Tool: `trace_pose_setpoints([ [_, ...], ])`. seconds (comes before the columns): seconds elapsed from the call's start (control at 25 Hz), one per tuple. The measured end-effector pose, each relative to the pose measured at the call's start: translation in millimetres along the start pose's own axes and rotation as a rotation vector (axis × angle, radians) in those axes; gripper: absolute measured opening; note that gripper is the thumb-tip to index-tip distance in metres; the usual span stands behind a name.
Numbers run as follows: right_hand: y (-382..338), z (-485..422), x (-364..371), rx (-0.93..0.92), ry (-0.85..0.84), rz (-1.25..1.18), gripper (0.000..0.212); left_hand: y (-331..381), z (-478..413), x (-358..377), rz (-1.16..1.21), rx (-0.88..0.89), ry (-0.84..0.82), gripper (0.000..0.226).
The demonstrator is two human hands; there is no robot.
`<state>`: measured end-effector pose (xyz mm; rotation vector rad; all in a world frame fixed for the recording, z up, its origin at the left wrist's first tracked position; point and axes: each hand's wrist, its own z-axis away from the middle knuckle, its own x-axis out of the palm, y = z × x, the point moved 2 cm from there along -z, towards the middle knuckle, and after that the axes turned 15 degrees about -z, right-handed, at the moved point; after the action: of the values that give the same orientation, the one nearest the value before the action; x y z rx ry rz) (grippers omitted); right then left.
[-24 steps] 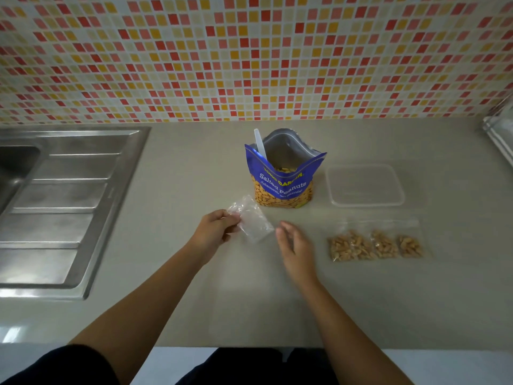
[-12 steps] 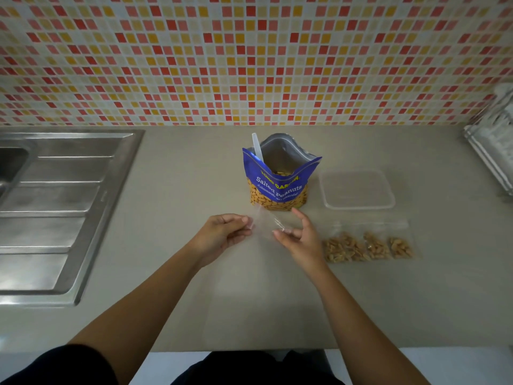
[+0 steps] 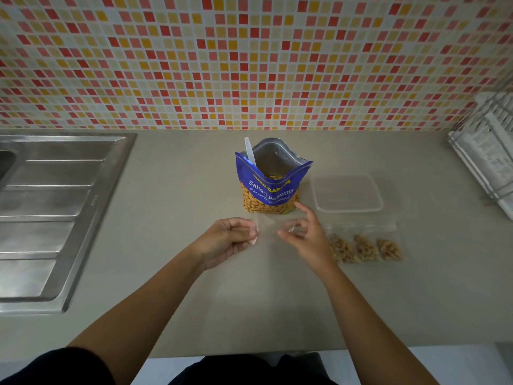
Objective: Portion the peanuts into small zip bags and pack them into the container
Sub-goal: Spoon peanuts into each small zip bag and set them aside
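Note:
A blue bag of salted peanuts [image 3: 270, 187] stands open at the middle of the counter, with a white spoon [image 3: 249, 150] sticking out of it. Just in front of it I hold an empty clear zip bag [image 3: 268, 227] between both hands. My left hand [image 3: 230, 240] pinches its left edge and my right hand [image 3: 304, 234] pinches its right edge. Three filled zip bags of peanuts [image 3: 365, 247] lie side by side to the right. A clear plastic container [image 3: 347, 193] sits behind them, with nothing in it.
A steel sink with a ribbed drainboard [image 3: 52, 207] takes up the left of the counter. A white wire rack [image 3: 488, 151] stands at the far right edge. The tiled wall [image 3: 249, 59] closes the back.
My right hand came up off the counter and took hold of the zip bag's right edge. The bag, crumpled in my left hand before, is now stretched flat between both hands.

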<state>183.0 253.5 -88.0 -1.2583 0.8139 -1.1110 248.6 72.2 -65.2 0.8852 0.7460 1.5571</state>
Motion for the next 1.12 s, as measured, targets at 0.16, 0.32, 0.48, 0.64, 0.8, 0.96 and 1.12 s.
trace_pose_setpoints([
  [0.16, -3, 1, -1, 0.098, -0.020, -0.098, 0.060, 2, -1, 10, 0.052, 0.053, -0.018, 0.015],
  [0.32, -3, 2, -1, 0.100, -0.009, -0.133, 0.056, 4, -4, 10, 0.064, 0.064, 0.044, 0.017],
  [0.48, -3, 0, -4, 0.105, -0.029, -0.164, 0.058, 3, -5, 1, -0.058, 0.015, 0.172, 0.009],
  [0.64, -3, -3, 0, 0.121, -0.080, -0.175, 0.058, 1, -8, -2, -0.118, 0.009, 0.326, 0.012],
  [0.8, -4, -2, 1, 0.097, -0.067, -0.082, 0.062, 1, -11, -13, -0.691, 0.204, 0.554, 0.014],
  [0.96, -8, -1, -6, 0.135, 0.030, -0.094, 0.063, 4, -5, -7, -0.278, 0.139, 0.277, 0.012],
  [1.12, -8, 1, 3, 0.216, 0.004, -0.220, 0.065, 10, 6, 11, 0.193, 0.078, -0.034, 0.015],
])
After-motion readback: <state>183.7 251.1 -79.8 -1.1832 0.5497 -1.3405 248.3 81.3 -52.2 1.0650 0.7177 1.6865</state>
